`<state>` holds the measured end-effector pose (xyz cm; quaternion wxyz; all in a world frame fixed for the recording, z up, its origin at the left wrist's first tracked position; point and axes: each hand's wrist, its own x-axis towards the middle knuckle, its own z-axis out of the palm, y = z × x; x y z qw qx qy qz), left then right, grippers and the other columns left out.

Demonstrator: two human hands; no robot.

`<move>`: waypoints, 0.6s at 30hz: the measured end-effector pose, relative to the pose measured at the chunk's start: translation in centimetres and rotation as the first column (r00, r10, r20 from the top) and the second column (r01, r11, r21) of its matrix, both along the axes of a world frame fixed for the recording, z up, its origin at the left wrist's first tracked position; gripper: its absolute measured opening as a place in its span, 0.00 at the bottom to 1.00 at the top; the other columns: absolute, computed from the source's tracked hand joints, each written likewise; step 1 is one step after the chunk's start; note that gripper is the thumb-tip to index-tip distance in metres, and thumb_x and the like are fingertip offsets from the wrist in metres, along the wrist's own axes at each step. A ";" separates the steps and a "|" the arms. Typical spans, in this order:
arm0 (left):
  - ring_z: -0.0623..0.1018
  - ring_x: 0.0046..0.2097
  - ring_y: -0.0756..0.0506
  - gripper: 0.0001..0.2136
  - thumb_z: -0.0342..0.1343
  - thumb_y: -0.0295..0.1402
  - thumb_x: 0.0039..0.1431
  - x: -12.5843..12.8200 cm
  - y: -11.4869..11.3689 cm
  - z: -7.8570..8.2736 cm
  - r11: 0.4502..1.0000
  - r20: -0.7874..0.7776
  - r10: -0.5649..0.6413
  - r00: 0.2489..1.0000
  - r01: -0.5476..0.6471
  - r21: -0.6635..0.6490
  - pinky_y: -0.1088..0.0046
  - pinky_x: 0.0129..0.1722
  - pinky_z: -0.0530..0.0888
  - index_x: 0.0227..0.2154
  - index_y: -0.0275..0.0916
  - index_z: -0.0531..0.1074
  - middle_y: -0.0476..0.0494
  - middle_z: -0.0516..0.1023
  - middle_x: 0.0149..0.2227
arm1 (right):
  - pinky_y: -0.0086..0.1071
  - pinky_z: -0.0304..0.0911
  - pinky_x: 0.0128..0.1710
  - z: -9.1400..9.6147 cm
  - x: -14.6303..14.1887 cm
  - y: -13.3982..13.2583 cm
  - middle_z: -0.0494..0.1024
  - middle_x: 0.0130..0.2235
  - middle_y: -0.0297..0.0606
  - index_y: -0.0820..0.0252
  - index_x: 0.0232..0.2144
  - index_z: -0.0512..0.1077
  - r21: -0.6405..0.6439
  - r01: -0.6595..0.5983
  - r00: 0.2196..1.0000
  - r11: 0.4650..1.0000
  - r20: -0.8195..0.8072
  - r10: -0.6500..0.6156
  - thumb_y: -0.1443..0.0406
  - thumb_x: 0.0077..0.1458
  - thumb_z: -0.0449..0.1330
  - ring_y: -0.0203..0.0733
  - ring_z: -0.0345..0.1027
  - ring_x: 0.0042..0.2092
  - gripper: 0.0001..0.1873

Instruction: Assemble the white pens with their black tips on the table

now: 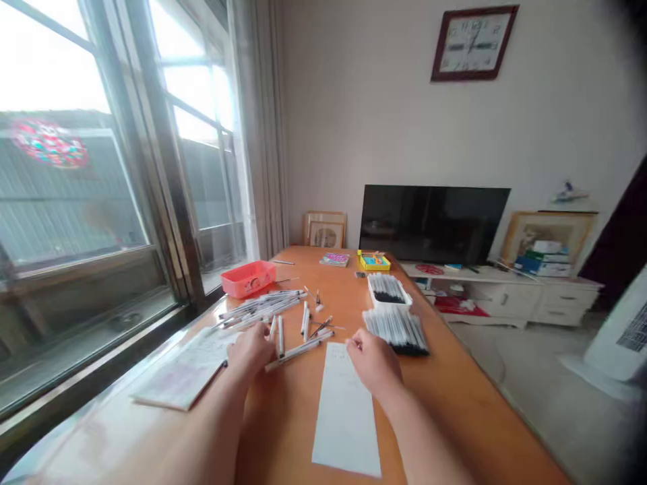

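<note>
Glossy orange-brown wooden table (283, 417). Nearest: long white rectangular paper strip (346, 417), faint writing at its far end, lying flat. White thin notebook (176, 377) with faint purplish marks, flat on the left.

2 hands, well apart. Right hand (374, 360): fingers curled at the strip's far right corner; can't tell if it grips the paper or anything else. Left hand (251, 347): fingers bent down beside the loose white-barrelled pens with dark ends (263, 306); can't tell if 1 is pinched. Those pens lie scattered left of centre.

Right side: stacked pile of translucent white pens with black ends (394, 329), just beyond the right hand. Behind it, white plastic tray (394, 306) with more pens. Coral-red plastic basket (247, 281) beyond the scatter. Farther: yellow box (374, 265), black flat TV (432, 225).
</note>
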<state>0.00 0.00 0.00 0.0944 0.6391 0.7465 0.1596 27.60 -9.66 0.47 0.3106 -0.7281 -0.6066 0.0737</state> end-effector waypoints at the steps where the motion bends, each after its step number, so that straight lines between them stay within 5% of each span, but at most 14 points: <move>1: 0.77 0.51 0.31 0.22 0.46 0.56 0.59 0.0 -0.1 0.0 1.000 0.008 -0.009 1.000 0.009 0.003 0.51 0.48 0.68 0.41 0.47 0.74 0.39 0.81 0.47 | 0.30 0.43 0.27 0.1 0.0 0.0 0.79 0.29 0.33 0.55 0.29 0.73 -0.005 -0.002 1.000 1.000 0.000 0.002 0.57 0.62 0.55 0.37 0.69 0.31 0.13; 6: 0.78 0.48 0.34 0.20 0.49 0.54 0.58 0.1 -0.4 0.0 0.999 0.039 -0.051 0.998 0.051 0.010 0.61 0.43 0.70 0.40 0.45 0.75 0.40 0.82 0.46 | 0.30 0.43 0.27 0.2 0.0 0.2 0.79 0.29 0.34 0.55 0.28 0.72 -0.006 -0.009 1.000 1.000 0.009 0.009 0.57 0.62 0.55 0.37 0.68 0.31 0.13; 11: 0.79 0.41 0.39 0.11 0.60 0.37 0.49 0.6 -0.8 -0.5 0.987 0.106 -0.148 0.983 0.141 0.070 0.69 0.37 0.68 0.36 0.42 0.78 0.42 0.82 0.37 | 0.30 0.43 0.27 0.4 -0.2 0.1 0.78 0.28 0.34 0.55 0.27 0.71 -0.008 -0.025 1.000 1.000 0.006 0.025 0.58 0.62 0.56 0.37 0.68 0.31 0.13; 18: 0.78 0.36 0.44 0.13 0.55 0.25 0.45 1.7 -1.3 -1.1 0.969 0.253 -0.222 0.942 0.184 0.162 0.71 0.34 0.67 0.34 0.40 0.80 0.45 0.81 0.33 | 0.30 0.42 0.27 0.5 -0.2 -0.1 0.76 0.26 0.32 0.55 0.27 0.70 0.020 -0.038 0.999 0.999 -0.005 0.038 0.58 0.62 0.55 0.36 0.65 0.29 0.13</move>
